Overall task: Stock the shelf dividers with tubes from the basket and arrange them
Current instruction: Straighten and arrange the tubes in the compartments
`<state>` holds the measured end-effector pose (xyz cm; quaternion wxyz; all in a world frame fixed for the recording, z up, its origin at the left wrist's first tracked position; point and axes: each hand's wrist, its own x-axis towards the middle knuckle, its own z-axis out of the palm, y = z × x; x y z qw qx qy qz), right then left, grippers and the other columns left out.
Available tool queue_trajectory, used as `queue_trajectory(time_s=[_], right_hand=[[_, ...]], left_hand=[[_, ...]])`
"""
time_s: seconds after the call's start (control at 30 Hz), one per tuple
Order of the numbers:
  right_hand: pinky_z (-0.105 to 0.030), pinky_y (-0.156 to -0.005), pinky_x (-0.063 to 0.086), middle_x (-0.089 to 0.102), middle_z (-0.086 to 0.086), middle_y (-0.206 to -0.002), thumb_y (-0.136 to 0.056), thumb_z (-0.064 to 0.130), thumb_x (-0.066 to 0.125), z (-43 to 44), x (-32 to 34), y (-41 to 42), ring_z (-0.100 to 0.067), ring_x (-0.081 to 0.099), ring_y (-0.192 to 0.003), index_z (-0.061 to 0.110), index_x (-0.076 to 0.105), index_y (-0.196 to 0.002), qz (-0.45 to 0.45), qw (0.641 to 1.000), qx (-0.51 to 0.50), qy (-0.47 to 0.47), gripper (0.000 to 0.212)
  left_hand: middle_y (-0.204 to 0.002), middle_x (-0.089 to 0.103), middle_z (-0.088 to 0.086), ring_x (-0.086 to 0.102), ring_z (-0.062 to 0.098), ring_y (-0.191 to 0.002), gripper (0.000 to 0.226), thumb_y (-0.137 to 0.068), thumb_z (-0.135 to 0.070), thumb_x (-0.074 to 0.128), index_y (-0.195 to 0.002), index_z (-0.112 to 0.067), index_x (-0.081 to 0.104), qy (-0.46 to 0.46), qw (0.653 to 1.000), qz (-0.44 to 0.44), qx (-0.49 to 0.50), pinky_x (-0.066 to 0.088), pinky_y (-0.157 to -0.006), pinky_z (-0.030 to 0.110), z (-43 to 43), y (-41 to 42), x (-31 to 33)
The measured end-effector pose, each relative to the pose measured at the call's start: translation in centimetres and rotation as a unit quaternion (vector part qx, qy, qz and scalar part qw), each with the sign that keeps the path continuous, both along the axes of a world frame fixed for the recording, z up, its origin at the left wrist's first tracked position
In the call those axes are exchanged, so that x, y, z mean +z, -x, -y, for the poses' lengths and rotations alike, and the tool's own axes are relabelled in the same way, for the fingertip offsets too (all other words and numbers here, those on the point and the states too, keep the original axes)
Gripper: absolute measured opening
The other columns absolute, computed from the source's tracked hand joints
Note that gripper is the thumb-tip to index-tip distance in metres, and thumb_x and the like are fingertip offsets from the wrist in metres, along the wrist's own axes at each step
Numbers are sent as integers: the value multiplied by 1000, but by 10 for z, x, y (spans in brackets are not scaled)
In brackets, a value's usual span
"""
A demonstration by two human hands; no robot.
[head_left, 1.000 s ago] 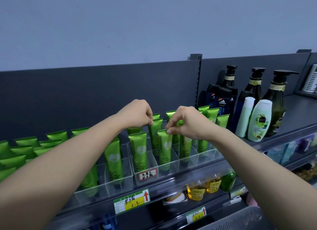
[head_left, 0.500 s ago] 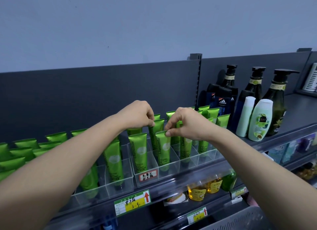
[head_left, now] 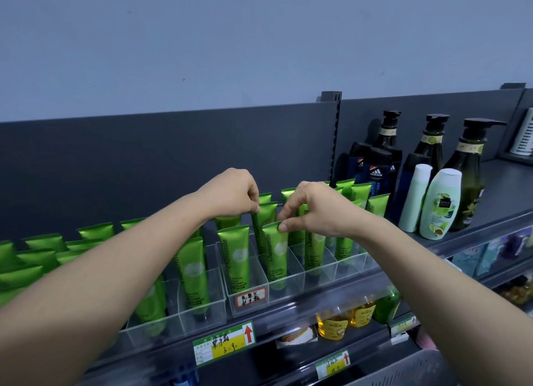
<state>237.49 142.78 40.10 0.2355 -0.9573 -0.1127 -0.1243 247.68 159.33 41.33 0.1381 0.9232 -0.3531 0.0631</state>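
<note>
Head view: a pale blue-grey wall (head_left: 259, 39) fills the upper half. Below it runs a matte dark grey back panel (head_left: 144, 155) and a grey metal shelf (head_left: 504, 189), bare at the right edge.

Clear, glossy plastic dividers (head_left: 326, 270) line the shelf front at centre, holding upright green tubes with flat crimped tops.

The right hand (head_left: 314, 209) pinches the top of the front tube (head_left: 275, 253) between thumb and forefinger. The left hand (head_left: 230, 194), fingers curled, grips the top of the rear tube (head_left: 264, 215) just behind it.

At right stand dark pump bottles (head_left: 468, 166) and smooth white bottles (head_left: 439, 204).

A yellow price label (head_left: 223, 344) sits on the rail, and a grey slotted basket (head_left: 403, 371) shows in the lower right corner.
</note>
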Motion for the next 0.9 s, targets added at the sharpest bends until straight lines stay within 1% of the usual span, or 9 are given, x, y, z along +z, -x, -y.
queue_trajectory(time_s=[0.13,0.27,0.37,0.5,0.57,0.67,0.77,0.83,0.9], right_hand=[[-15,-79,45,68,14,-80,-72,34,81,5,2,-1,-1,59,-87,23,78,-84,10,1000,9,-16,16],[-9,-74,39,63,22,-77,-78,30,76,20,8,1,10,55,-82,22,77,-87,56,997,-26,-43,12],[-9,-72,37,67,14,-86,-84,24,72,32,9,2,7,55,-81,20,76,-93,77,992,-76,-58,11],[-20,-83,42,72,7,-98,-84,22,71,32,6,-6,-3,60,-91,20,76,-97,71,992,-95,-34,14],[-22,-88,46,73,7,-99,-83,22,72,26,5,-14,-4,61,-92,22,76,-97,62,994,-88,-21,14],[-27,-90,48,73,8,-99,-82,22,72,15,6,-27,-7,63,-94,24,76,-96,52,996,-78,8,14],[-28,-88,49,74,8,-96,-80,22,74,6,6,-38,-10,64,-95,24,77,-94,38,997,-68,26,15],[-27,-84,50,74,8,-93,-78,22,75,1,5,-45,-11,64,-91,24,77,-92,25,996,-67,45,15],[-26,-78,51,74,7,-89,-78,21,74,-1,4,-49,-12,64,-86,23,77,-90,18,996,-66,59,12]], left_hand=[[-75,68,-7,62,11,-75,8,-79,-25,74,-80,-17,75,-1,1000,-7,-4,47,-65,25,0,-1,1],[-73,66,-10,60,9,-73,10,-79,-28,75,-80,-18,75,-17,1000,-18,-4,44,-62,25,2,-3,2],[-74,68,-8,60,9,-73,16,-80,-34,73,-77,-19,74,-9,1000,-20,-3,45,-62,25,5,-3,6],[-81,65,-11,60,13,-83,11,-86,-32,66,-81,-24,71,22,1000,17,15,51,-75,32,11,-10,9],[-87,63,-12,59,15,-91,5,-86,-29,66,-86,-27,70,8,999,29,28,51,-81,35,12,-15,8],[-98,67,-9,60,16,-97,14,-83,-29,70,-97,-27,72,-17,999,12,46,51,-87,36,11,-22,5],[-96,69,-7,62,18,-95,6,-79,-28,74,-84,-30,71,-28,998,-3,53,52,-86,37,11,-26,2],[-90,69,-6,63,21,-90,14,-77,-28,76,-70,-33,64,-32,998,-3,56,53,-81,37,11,-28,0],[-84,67,-5,63,21,-86,19,-76,-26,77,-65,-31,62,-23,998,-2,56,53,-77,35,12,-29,-1]])
